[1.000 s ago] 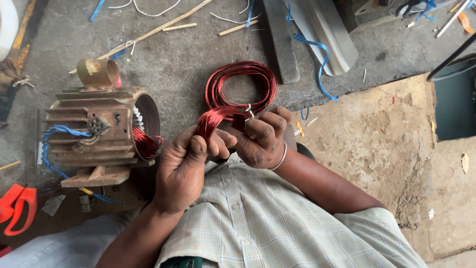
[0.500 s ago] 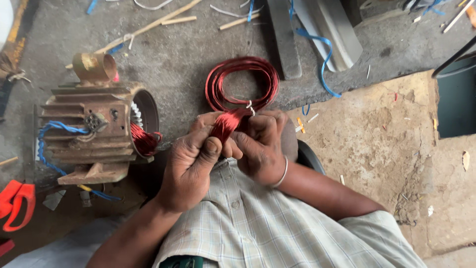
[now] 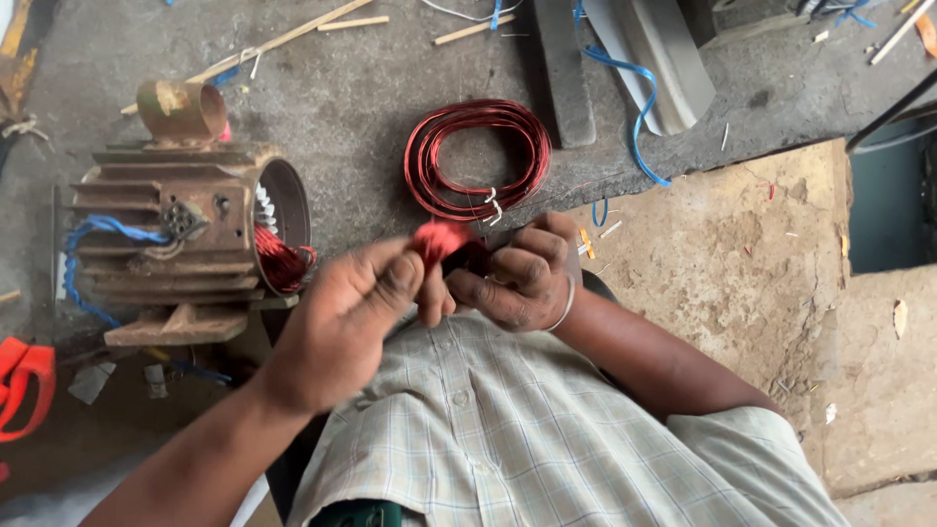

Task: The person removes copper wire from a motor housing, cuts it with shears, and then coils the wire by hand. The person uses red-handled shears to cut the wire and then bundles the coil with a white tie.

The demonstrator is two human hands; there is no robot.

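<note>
From the head view, the left hand (image 3: 356, 317) and right hand (image 3: 517, 273) both pinch a bunch of red wire (image 3: 441, 240) in front of the chest. A red coil (image 3: 476, 156) lies on the floor just beyond, with the motor (image 3: 185, 244) to the left.

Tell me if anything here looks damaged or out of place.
The motor lies on its side, open-ended, with red winding wire spilling from its mouth. Wire offcuts and sticks litter the floor. Both hands, left hand and right hand, pinch a red coil.
</note>
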